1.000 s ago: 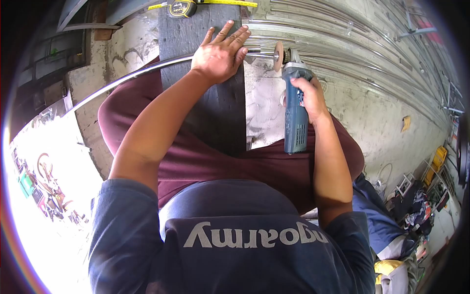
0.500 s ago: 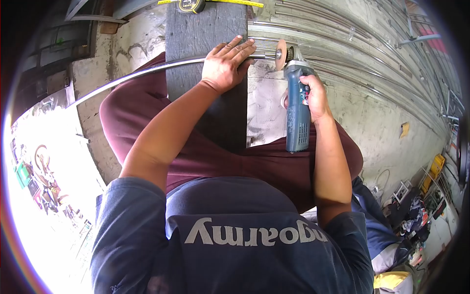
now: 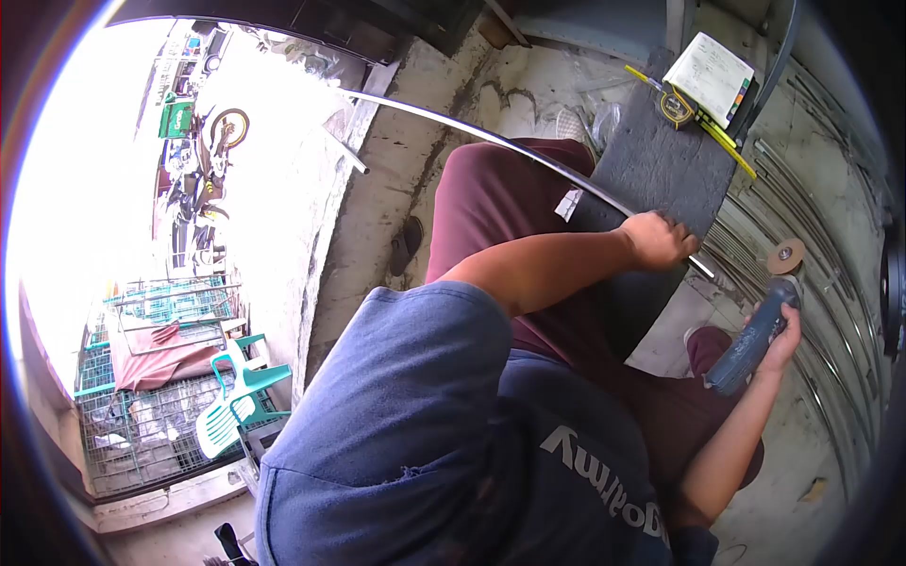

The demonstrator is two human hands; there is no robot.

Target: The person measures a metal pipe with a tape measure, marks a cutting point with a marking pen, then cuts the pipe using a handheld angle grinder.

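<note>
A long shiny metal tube (image 3: pixel 528 151) runs from the bright doorway across the dark wooden board (image 3: pixel 651 170). My left hand (image 3: pixel 659 240) is wrapped round the tube near its end, which sticks out just past the board's edge. My right hand (image 3: pixel 781 341) grips a blue angle grinder (image 3: pixel 752 341) by its body, to the right of the board. The grinder's round tan disc (image 3: pixel 785 256) faces up and stands apart from the tube.
An open notebook (image 3: pixel 710 79), a tape measure (image 3: pixel 677 108) and a yellow rule (image 3: pixel 727 146) lie at the board's far end. Metal rods (image 3: pixel 830 292) lie on the floor at right. A green chair (image 3: pixel 241 391) and a slipper (image 3: pixel 406 245) are at left.
The view has swung left, bringing the doorway and notebook in. My left hand has changed from lying over the tube to closing round it. The grinder's disc is now farther from the tube's end.
</note>
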